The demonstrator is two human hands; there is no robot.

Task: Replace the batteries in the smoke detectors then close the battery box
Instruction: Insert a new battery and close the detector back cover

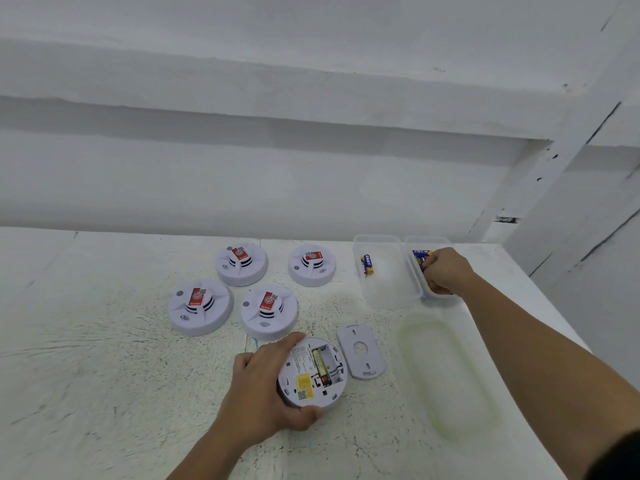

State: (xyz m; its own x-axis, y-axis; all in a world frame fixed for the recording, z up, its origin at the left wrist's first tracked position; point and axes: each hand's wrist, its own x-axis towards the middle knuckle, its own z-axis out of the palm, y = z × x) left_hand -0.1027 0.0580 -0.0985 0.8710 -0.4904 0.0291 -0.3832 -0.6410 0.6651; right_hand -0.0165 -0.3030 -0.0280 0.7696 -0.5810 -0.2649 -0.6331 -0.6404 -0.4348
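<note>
White smoke detector [311,372], one cell [323,367] seated, sits clamped in my left hand [263,386]; at one o'clock my right hand [448,270] digs in the battery box [429,241], and I cannot tell what its fingers hold. Next, I judge: fit a second cell.

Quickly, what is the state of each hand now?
Left hand: holds the overturned smoke detector.
Right hand: curled inside the battery box; grip cannot be told.
</note>
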